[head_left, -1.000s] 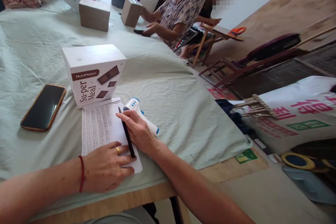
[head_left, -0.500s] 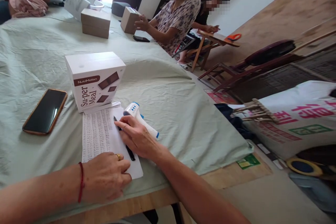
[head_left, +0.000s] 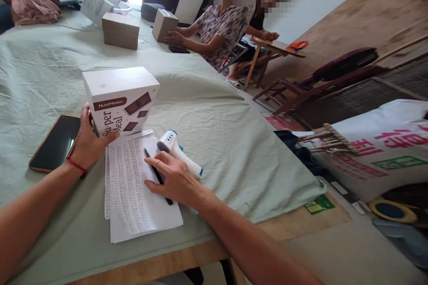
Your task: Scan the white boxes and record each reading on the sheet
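Observation:
My left hand (head_left: 92,140) grips the lower left corner of a white carton (head_left: 123,93) printed "NutriMotion Su-per Meal", thumb on the front and fingers along the side. The carton stands upright at the top edge of some paper sheets (head_left: 130,187) covered in rows of small writing. Over the right part of the sheets rests my right hand (head_left: 175,176), its fingers apart. A black pen (head_left: 154,165) lies on the paper, partly under that hand. Touching or close behind the right hand is a white and blue infrared thermometer (head_left: 183,158).
A phone in a brown case (head_left: 53,142) lies left of the carton on the pale green cloth (head_left: 214,133). Further back, a person's hands hold a brown box (head_left: 164,26); another brown box (head_left: 120,31) stands beside it. A chair (head_left: 321,75) and white sack (head_left: 384,151) are on the right.
My left hand has moved up and left from the sheets to the carton. The lower sheet edge is now uncovered. My right hand has loosened its fingers above the pen.

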`<action>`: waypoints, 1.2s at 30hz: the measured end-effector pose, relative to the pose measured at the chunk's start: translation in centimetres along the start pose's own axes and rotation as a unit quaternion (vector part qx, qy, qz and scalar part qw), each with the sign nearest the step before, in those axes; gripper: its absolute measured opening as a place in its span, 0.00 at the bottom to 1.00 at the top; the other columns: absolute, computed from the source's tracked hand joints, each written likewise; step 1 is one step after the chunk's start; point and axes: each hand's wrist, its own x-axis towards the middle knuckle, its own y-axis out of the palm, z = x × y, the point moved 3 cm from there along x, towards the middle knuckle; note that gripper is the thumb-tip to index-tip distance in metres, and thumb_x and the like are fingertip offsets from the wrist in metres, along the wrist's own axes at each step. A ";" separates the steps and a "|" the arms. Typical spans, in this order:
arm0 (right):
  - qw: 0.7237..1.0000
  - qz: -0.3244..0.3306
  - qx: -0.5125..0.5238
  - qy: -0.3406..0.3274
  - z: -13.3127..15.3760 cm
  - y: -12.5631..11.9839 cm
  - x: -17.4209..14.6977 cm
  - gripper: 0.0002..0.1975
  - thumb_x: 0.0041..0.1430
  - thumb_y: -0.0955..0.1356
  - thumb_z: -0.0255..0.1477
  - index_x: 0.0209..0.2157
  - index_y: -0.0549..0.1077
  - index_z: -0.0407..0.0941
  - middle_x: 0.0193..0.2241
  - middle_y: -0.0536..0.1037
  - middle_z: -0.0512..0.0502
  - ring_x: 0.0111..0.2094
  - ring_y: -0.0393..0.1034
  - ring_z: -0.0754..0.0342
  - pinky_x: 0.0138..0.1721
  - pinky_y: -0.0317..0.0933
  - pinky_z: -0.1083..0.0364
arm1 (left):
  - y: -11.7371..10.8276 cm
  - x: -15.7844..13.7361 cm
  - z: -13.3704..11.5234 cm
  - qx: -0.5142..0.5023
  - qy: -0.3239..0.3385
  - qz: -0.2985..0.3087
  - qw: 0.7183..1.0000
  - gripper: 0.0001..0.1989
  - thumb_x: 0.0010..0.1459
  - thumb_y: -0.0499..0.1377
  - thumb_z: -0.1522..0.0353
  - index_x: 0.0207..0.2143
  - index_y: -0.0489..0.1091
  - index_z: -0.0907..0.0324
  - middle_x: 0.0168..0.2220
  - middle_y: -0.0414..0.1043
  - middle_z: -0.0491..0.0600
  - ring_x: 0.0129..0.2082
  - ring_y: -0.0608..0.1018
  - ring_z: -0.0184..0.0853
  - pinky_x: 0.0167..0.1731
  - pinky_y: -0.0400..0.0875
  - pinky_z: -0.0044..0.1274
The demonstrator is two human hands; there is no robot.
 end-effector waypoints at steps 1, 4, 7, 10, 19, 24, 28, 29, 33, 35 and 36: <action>1.000 0.004 0.002 0.005 0.0 0.1 0.0 0.21 0.56 0.72 0.32 0.51 0.74 0.41 0.38 0.77 0.40 0.33 0.72 0.51 0.35 0.71 0.51 | 0.0 0.1 0.2 -0.021 -0.014 0.004 1.000 0.39 0.42 0.74 0.64 0.54 0.61 0.56 0.53 0.68 0.55 0.56 0.73 0.51 0.51 0.75 0.42; 1.000 0.013 0.006 0.022 -0.2 0.1 -0.1 0.20 0.56 0.72 0.33 0.50 0.75 0.42 0.38 0.76 0.40 0.34 0.72 0.52 0.35 0.70 0.51 | -0.1 0.1 0.3 -0.026 -0.035 -0.021 0.999 0.39 0.40 0.74 0.65 0.53 0.62 0.57 0.50 0.71 0.54 0.51 0.76 0.49 0.49 0.77 0.42; 0.999 0.021 0.002 0.035 -0.2 0.1 0.0 0.19 0.55 0.73 0.34 0.48 0.77 0.42 0.37 0.75 0.41 0.33 0.71 0.52 0.35 0.70 0.52 | -0.2 -0.2 -0.3 -0.012 -0.010 -0.070 0.997 0.42 0.40 0.75 0.63 0.56 0.60 0.57 0.53 0.70 0.56 0.50 0.77 0.47 0.50 0.76 0.41; 0.999 0.016 -0.007 0.032 -0.1 0.0 0.1 0.19 0.55 0.73 0.35 0.47 0.77 0.42 0.36 0.75 0.42 0.34 0.71 0.52 0.34 0.69 0.52 | 0.1 -0.9 -1.5 -0.038 0.014 -0.087 0.995 0.41 0.42 0.74 0.58 0.55 0.60 0.57 0.52 0.71 0.55 0.49 0.78 0.45 0.48 0.78 0.38; 0.998 -0.043 -0.029 0.029 -0.2 -1.4 0.2 0.06 0.58 0.68 0.31 0.34 0.76 0.44 0.28 0.74 0.47 0.28 0.70 0.55 0.31 0.65 0.55 | 1.9 -2.2 -2.5 -0.103 -0.128 0.013 0.986 0.30 0.45 0.72 0.54 0.44 0.64 0.58 0.45 0.77 0.54 0.45 0.81 0.47 0.43 0.81 0.38; 0.953 -0.039 -0.181 0.239 -2.9 -3.4 0.0 0.20 0.51 0.71 0.33 0.46 0.74 0.42 0.45 0.76 0.34 0.45 0.71 0.42 0.40 0.67 0.50 | 2.0 -2.1 -2.3 -0.115 -0.145 0.018 0.983 0.28 0.46 0.72 0.55 0.42 0.65 0.57 0.46 0.77 0.53 0.47 0.80 0.47 0.47 0.80 0.38; 0.924 0.078 -0.188 0.323 -4.9 -3.4 -0.4 0.19 0.54 0.69 0.34 0.47 0.73 0.44 0.40 0.77 0.38 0.38 0.72 0.45 0.35 0.63 0.52 | 2.0 -2.0 -2.3 -0.112 -0.124 0.044 0.985 0.26 0.48 0.70 0.53 0.43 0.67 0.57 0.47 0.78 0.53 0.48 0.80 0.47 0.47 0.79 0.39; 0.924 0.093 -0.173 0.327 -5.1 -3.3 -0.5 0.14 0.54 0.69 0.33 0.43 0.74 0.44 0.37 0.77 0.40 0.35 0.72 0.46 0.34 0.61 0.53 | 2.0 -2.0 -2.3 -0.109 -0.117 0.049 0.986 0.26 0.49 0.70 0.53 0.43 0.68 0.57 0.47 0.78 0.53 0.47 0.80 0.48 0.47 0.79 0.40; 0.938 0.035 -0.046 0.342 -5.3 -3.5 -0.1 0.05 0.52 0.68 0.30 0.33 0.73 0.46 0.30 0.76 0.45 0.30 0.68 0.50 0.32 0.59 0.53 | 2.0 -1.9 -2.1 -0.104 -0.096 0.062 0.988 0.25 0.49 0.71 0.54 0.43 0.69 0.57 0.46 0.78 0.53 0.47 0.80 0.48 0.45 0.79 0.40; 0.931 -0.070 0.071 0.350 -4.8 -4.0 0.2 0.08 0.51 0.69 0.34 0.34 0.72 0.46 0.28 0.74 0.48 0.29 0.66 0.52 0.31 0.58 0.54 | 2.0 -1.8 -2.0 -0.102 -0.097 0.067 0.988 0.26 0.49 0.71 0.54 0.44 0.69 0.58 0.46 0.78 0.54 0.47 0.80 0.48 0.45 0.79 0.39; 0.918 -0.121 0.148 0.348 -4.4 -4.1 0.3 0.11 0.51 0.69 0.37 0.35 0.72 0.46 0.27 0.73 0.50 0.28 0.65 0.53 0.30 0.59 0.54 | 2.0 -1.8 -2.0 -0.098 -0.100 0.070 0.988 0.26 0.49 0.71 0.54 0.45 0.69 0.58 0.47 0.78 0.54 0.47 0.80 0.48 0.46 0.79 0.39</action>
